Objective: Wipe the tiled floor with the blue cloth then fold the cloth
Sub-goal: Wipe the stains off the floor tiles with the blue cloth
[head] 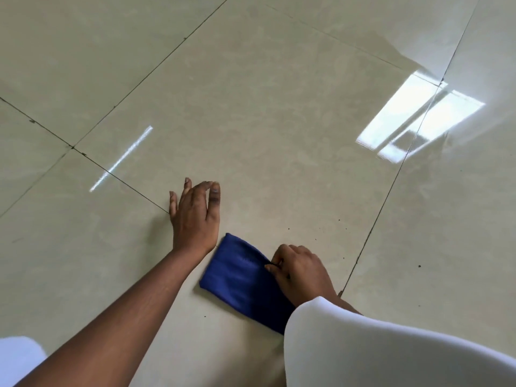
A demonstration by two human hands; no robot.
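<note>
I see no box, bowl or bin here, only the tiled floor (251, 107), shiny and pale, with thin dark lines between the big tiles.

The blue cloth (240, 277) lies flat on the floor in the lower middle of the frame. It is folded into a neat, thick rectangle. The right hand (300, 270) rests on the right end of the cloth, with its fingers curled down and pinching the cloth edge. The left hand (195, 219) is just up and to the left of the cloth. Its fingers are spread open and it holds nothing. I cannot tell if its palm is pressing the tile or floating just above it.

A white sleeve (391, 350) fills the lower right corner and hides the near end of the cloth. A bit more white fabric (16, 358) shows at the lower left edge.

Small dark specks (419, 266) dot the tile to the right of the cloth. A bright window reflection (418, 124) shines at the upper right, and a thin streak of light (122, 157) sits at the left.

The floor is wide open above and to the left of the hands.
</note>
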